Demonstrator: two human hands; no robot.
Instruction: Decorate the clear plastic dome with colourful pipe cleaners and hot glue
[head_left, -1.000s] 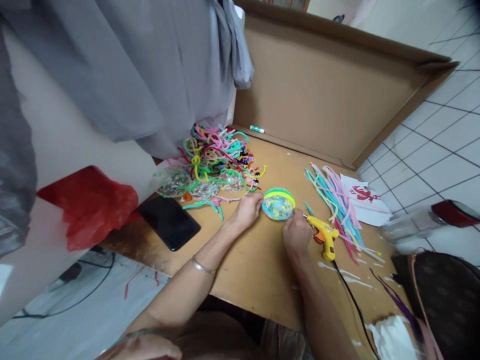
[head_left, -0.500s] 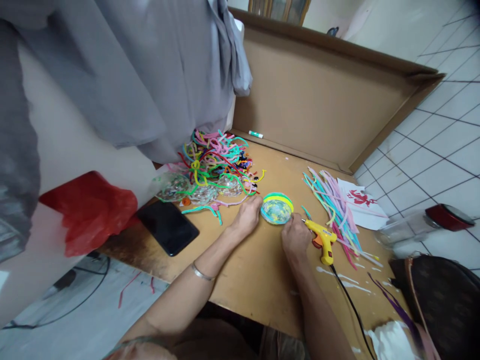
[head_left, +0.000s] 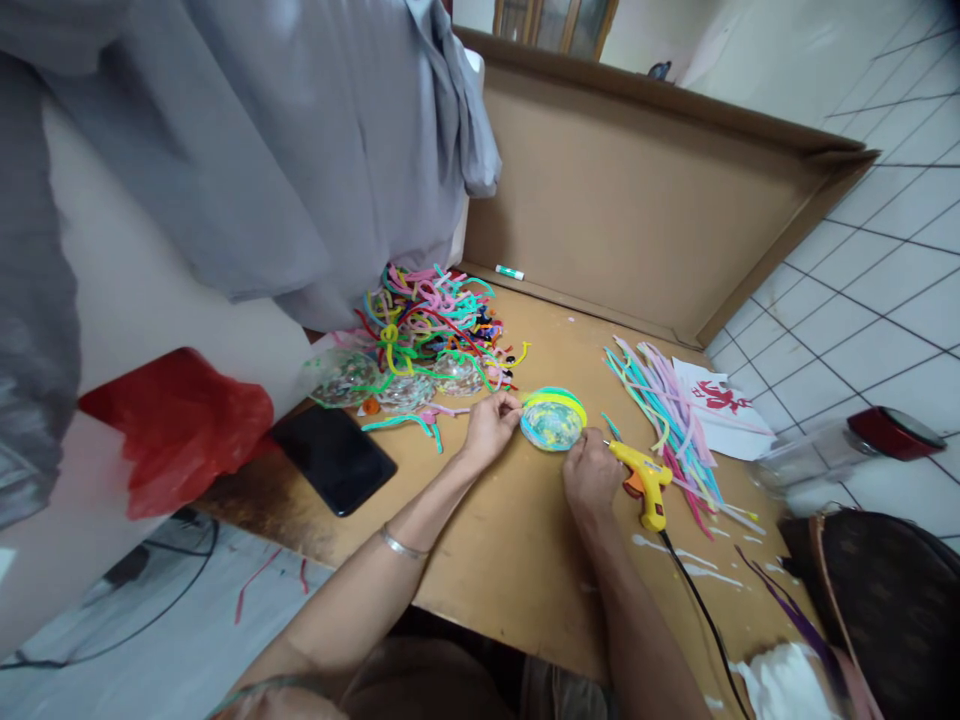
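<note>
Two hands on round, fuzzy-rimmed dome point(head_left: 553, 421) | left hand point(head_left: 489, 427) fingers pinched its rim | right hand point(head_left: 592, 472) fingers curled at its edge, grip unclear | yellow plastic glue gun point(head_left: 643, 479) just right of dome on bench point(head_left: 517, 540)

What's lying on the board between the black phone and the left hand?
In the head view, the stretch between the black phone and the left hand is bare brown board; a loose teal pipe cleaner lies just beyond that line.

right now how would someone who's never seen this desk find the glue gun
Start at the brown table, then go to the right hand. Just right of it lies the glue gun: yellow with an orange trigger and a black cord, unlike the soft straight pipe cleaners beside it.
</note>
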